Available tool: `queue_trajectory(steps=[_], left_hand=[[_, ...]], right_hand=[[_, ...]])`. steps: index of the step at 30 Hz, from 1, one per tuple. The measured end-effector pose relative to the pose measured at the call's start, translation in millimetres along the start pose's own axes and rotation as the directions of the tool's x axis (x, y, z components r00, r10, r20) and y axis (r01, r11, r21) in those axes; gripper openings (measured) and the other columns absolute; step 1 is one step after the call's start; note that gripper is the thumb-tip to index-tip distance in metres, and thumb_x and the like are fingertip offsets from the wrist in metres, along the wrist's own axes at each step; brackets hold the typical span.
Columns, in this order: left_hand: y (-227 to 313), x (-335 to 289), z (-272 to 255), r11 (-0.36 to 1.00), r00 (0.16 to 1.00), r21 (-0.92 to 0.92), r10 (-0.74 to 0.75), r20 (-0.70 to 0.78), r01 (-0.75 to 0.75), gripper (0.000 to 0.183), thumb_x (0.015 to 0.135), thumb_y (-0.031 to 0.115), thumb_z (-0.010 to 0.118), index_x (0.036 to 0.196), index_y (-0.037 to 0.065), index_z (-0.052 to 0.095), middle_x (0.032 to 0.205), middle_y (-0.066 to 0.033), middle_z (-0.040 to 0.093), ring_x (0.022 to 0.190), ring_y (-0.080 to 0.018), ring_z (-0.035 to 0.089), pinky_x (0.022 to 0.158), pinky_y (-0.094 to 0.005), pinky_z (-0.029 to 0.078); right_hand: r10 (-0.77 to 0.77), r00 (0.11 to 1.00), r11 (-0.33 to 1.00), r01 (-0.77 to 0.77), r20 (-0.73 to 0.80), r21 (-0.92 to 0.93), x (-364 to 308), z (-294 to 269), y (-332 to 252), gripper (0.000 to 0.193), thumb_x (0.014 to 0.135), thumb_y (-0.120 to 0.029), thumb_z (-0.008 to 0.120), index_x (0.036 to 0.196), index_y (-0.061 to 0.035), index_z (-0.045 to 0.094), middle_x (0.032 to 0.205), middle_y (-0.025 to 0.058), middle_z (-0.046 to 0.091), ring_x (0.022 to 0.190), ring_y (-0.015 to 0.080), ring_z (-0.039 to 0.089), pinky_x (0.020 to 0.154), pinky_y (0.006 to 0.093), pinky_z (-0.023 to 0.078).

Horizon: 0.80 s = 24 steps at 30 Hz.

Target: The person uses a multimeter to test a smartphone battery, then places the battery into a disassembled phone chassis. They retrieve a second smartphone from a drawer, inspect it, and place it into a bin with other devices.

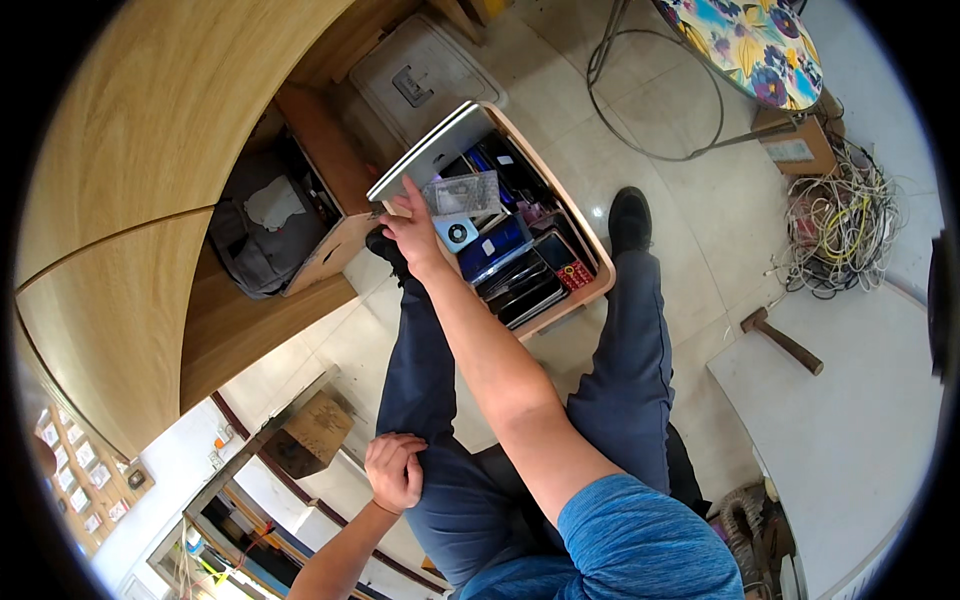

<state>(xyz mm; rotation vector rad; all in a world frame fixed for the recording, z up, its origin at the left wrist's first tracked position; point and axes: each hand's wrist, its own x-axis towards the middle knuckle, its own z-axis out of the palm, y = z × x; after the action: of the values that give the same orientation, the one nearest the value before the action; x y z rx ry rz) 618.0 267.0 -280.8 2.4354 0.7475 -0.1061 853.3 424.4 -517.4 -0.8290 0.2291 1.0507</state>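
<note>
Now, we're following the right hand, out over the near left side of the bin, fingers parted, one laid straight along a pale flat panel that leans across the rim; whether they grip it, we cannot tell. Just beside those fingertips sits a clear plastic case, and next to the wrist a light blue device with a dark round dial, its small markings too fine for us to read. Further in, we get a dark blue box, a pack of dark slabs, and there in the corner a red keypad, keys dotted with marks we can't make out. Over to the left hand: it's resting on the left knee, fingers together and curled in. Outward we go: beyond the bin, a greyish lid lies on the floor with a dark handle patch; to the right, a cardboard box bears a pale label, its print illegible from here, beside tangled cables and a hammer. Down at far left, small white cards line a board, their lettering lost to us.
</note>
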Motion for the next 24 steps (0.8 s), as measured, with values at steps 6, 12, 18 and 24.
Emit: queue_trajectory(steps=[6,12,18,24], left_hand=[[1.0,1.6,1.4,1.0,1.0,0.009,0.014,-0.005,-0.014,0.014,0.076,0.003,0.055,0.084,0.004,0.067,0.09,-0.0102,0.07,0.087,-0.0311,0.064,0.085,-0.0418,0.049],[3.5,-1.2,-0.2,1.0,1.0,0.026,0.001,-0.013,0.0,0.015,0.073,0.001,0.057,0.083,0.004,0.067,0.089,-0.0092,0.07,0.086,-0.0297,0.064,0.085,-0.0415,0.049],[4.2,21.7,1.4,0.991,0.976,0.122,0.025,0.217,-0.052,0.017,0.076,0.005,0.063,0.093,0.005,0.068,0.098,-0.009,0.068,0.092,-0.0298,0.064,0.083,-0.0398,0.05],[-52.1,164.3,42.7,0.958,0.984,0.23,0.149,0.101,-0.169,0.043,0.081,0.011,0.067,0.123,0.004,0.061,0.139,-0.0154,0.052,0.13,-0.0339,0.047,0.106,-0.045,0.042]], right_hand=[[0.019,1.0,1.0,-0.019,0.019,-0.007,-1.4,-2.6,-1.3,0.083,0.088,0.012,0.055,0.155,-0.0305,0.031,0.143,0.0113,0.04,0.097,0.0146,0.063,0.08,0.0292,0.052],[0.018,0.999,1.0,-0.019,0.041,0.006,-3.9,-2.6,7.0,0.083,0.088,0.011,0.058,0.155,-0.0305,0.032,0.139,0.0112,0.044,0.097,0.0151,0.062,0.08,0.0284,0.052],[-0.288,0.957,0.832,0.236,-0.026,-0.501,33.7,-36.6,14.8,0.077,0.082,0.016,0.06,0.15,-0.0172,0.042,0.121,0.0099,0.059,0.093,0.0192,0.061,0.081,0.0302,0.054],[-0.117,0.961,0.446,0.275,0.25,-0.851,39.9,-77.9,-81.3,0.076,0.082,0.007,0.063,0.151,-0.0171,0.041,0.131,0.0175,0.058,0.108,0.0256,0.063,0.094,0.0323,0.051]])
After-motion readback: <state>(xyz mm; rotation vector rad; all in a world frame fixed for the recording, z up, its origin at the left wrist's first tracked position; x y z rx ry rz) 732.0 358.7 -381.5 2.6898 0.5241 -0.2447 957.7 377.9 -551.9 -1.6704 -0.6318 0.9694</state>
